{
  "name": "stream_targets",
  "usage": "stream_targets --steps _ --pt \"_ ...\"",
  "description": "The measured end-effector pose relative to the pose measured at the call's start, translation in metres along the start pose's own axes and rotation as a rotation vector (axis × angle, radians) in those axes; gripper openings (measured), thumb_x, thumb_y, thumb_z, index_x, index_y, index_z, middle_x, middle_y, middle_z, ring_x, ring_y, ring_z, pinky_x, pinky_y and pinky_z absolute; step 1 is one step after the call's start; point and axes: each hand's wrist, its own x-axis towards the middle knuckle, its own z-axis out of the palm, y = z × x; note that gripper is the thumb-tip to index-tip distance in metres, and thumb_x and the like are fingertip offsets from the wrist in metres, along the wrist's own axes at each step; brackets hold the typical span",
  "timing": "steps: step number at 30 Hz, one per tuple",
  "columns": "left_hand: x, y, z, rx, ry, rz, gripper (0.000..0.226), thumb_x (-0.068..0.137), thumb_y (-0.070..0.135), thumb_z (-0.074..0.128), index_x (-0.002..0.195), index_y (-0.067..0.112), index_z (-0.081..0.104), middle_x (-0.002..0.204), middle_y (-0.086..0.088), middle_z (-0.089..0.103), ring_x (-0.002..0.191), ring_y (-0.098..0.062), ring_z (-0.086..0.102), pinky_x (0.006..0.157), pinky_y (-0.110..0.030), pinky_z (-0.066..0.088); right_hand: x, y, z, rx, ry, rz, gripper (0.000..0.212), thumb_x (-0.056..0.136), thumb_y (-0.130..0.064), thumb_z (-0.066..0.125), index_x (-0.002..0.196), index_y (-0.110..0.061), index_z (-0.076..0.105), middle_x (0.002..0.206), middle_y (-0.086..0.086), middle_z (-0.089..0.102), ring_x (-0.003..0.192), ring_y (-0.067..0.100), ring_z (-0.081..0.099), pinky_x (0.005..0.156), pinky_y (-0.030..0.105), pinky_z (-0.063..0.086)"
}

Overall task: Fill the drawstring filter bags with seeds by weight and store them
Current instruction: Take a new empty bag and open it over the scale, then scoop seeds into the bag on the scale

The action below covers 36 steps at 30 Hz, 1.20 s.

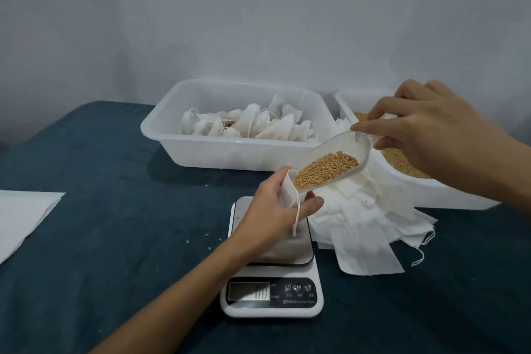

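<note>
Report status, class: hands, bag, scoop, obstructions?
Left hand holds bag open above scale. Right hand tips seed-filled scoop at its mouth. Nothing blocking.

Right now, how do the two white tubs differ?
The left tub holds bags; the right tub holds loose seeds. The left tub is in full view; the right hand and the picture edge hide part of the right tub. Both are white plastic, on the blue cloth.
</note>
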Motion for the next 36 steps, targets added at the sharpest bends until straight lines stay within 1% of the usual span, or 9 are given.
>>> stream_targets --steps 3,7,10,12,15,17,26,29,36 --pt "0.001 -0.001 0.000 0.023 0.016 -0.013 0.042 0.082 0.035 0.083 0.120 0.028 0.067 0.106 0.011 0.074 0.103 -0.007 0.070 0.096 -0.029 0.052 0.002 -0.001 -0.003 -0.005 0.002 -0.010 0.036 0.082 -0.011 0.078 0.116 -0.021 0.075 0.101 0.000 0.071 0.086 0.029 0.051 0.068 0.037 0.033" --pt "0.000 0.000 0.000 -0.007 0.009 -0.028 0.042 0.084 0.028 0.084 0.121 0.021 0.065 0.101 0.012 0.074 0.093 -0.003 0.072 0.083 -0.015 0.052 0.003 -0.002 -0.006 -0.022 0.013 -0.022 0.034 0.083 -0.011 0.076 0.115 -0.020 0.076 0.101 0.002 0.070 0.087 0.031 0.052 0.069 0.038 0.032" --pt "-0.001 0.000 0.000 -0.025 0.014 -0.026 0.038 0.087 0.019 0.084 0.120 0.019 0.065 0.099 0.012 0.076 0.091 -0.001 0.073 0.079 -0.012 0.052 0.004 -0.004 -0.007 -0.028 0.020 -0.030 0.033 0.083 -0.011 0.076 0.115 -0.020 0.076 0.101 0.002 0.070 0.087 0.032 0.052 0.069 0.040 0.034" --pt "-0.001 0.001 0.000 -0.010 0.015 -0.021 0.038 0.085 0.022 0.085 0.118 0.025 0.065 0.104 0.011 0.076 0.097 -0.005 0.074 0.083 -0.017 0.054 0.005 -0.004 -0.009 -0.025 0.022 -0.034 0.033 0.083 -0.011 0.076 0.115 -0.020 0.076 0.101 0.002 0.070 0.088 0.032 0.051 0.069 0.040 0.034" --pt "0.000 -0.001 0.000 0.003 0.027 -0.032 0.046 0.080 0.033 0.087 0.120 0.029 0.065 0.112 0.007 0.075 0.108 -0.013 0.072 0.098 -0.035 0.056 0.005 -0.006 -0.010 -0.024 0.020 -0.033 0.034 0.083 -0.009 0.077 0.115 -0.020 0.076 0.102 0.002 0.070 0.088 0.032 0.052 0.069 0.041 0.035" --pt "0.001 -0.003 0.001 -0.002 0.039 -0.041 0.050 0.076 0.038 0.087 0.120 0.030 0.065 0.113 0.005 0.075 0.110 -0.015 0.072 0.102 -0.040 0.055 0.006 -0.007 -0.009 -0.025 0.017 -0.027 0.035 0.082 -0.007 0.077 0.115 -0.020 0.076 0.102 0.003 0.070 0.089 0.032 0.053 0.070 0.041 0.036" --pt "0.000 0.003 0.000 -0.018 0.051 -0.058 0.048 0.074 0.033 0.086 0.117 0.023 0.067 0.112 0.001 0.075 0.107 -0.017 0.070 0.100 -0.036 0.054 0.009 -0.009 -0.010 -0.035 0.015 -0.018 0.035 0.082 -0.008 0.078 0.116 -0.019 0.075 0.102 0.004 0.070 0.089 0.034 0.053 0.070 0.043 0.038" --pt "-0.002 0.007 0.000 -0.038 0.032 -0.052 0.049 0.075 0.030 0.085 0.119 0.019 0.067 0.104 0.007 0.074 0.099 -0.011 0.070 0.092 -0.027 0.053 0.010 -0.009 -0.011 -0.041 0.018 -0.020 0.035 0.083 -0.009 0.077 0.117 -0.019 0.075 0.102 0.004 0.070 0.090 0.034 0.053 0.070 0.043 0.036" --pt "-0.003 0.009 -0.001 -0.047 0.035 -0.044 0.049 0.076 0.025 0.085 0.121 0.017 0.066 0.100 0.011 0.075 0.097 -0.007 0.071 0.089 -0.021 0.054 0.013 -0.010 -0.011 -0.055 0.029 -0.023 0.035 0.083 -0.008 0.077 0.116 -0.018 0.075 0.101 0.004 0.070 0.089 0.034 0.053 0.070 0.042 0.035"
